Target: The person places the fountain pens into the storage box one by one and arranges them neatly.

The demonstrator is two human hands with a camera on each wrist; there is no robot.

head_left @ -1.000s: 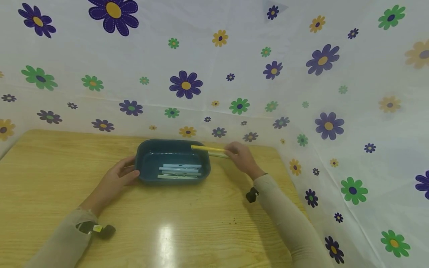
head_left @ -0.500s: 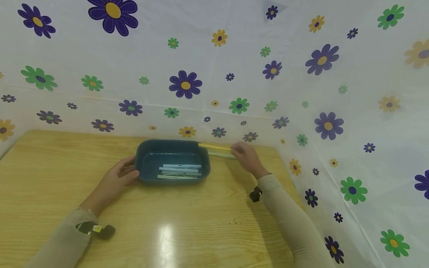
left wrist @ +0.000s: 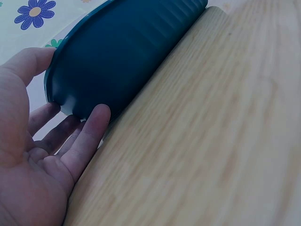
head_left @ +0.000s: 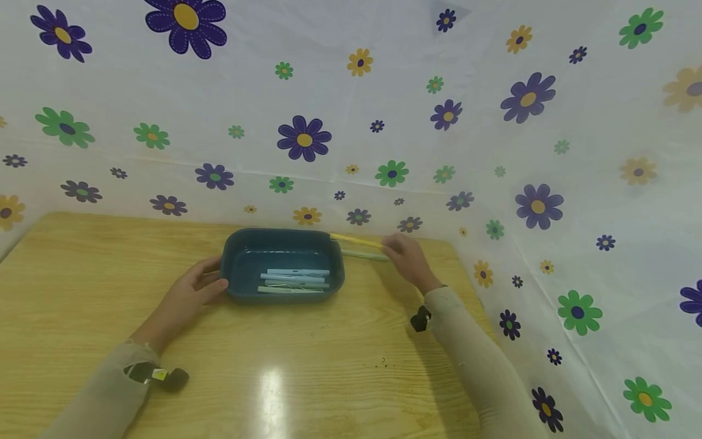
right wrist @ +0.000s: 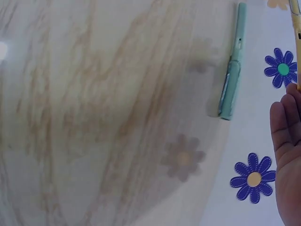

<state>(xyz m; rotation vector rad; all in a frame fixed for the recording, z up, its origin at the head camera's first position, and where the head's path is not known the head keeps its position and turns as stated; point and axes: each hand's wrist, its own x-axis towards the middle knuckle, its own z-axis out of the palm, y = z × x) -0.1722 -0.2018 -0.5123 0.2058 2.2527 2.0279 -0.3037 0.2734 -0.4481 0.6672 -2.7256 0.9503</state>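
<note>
In the head view, my left hand (head_left: 189,292) holds the left end of a dark teal plastic box (head_left: 280,298), fingers and thumb spread against its end wall. Several pale blue and green pens (head_left: 295,278) lie side by side in the box. To its right, my right hand (head_left: 407,259) pinches a yellow pen (head_left: 356,240) by one end; the pen's other end reaches the box's back right corner. A capped green pen (right wrist: 233,66) with a clip lies on the table below the yellow one, partly hidden by the right hand in the head view.
The box stands near the back of a wooden table (head_left: 307,366). A white flower-patterned cloth (head_left: 329,91) rises along the table's back edge and right side. Small dark specks (head_left: 384,363) lie on the tabletop at the right.
My right hand has moved right, drawing the yellow pen from over the box's right part to beside its back right corner. The left hand and the box have stayed put.
</note>
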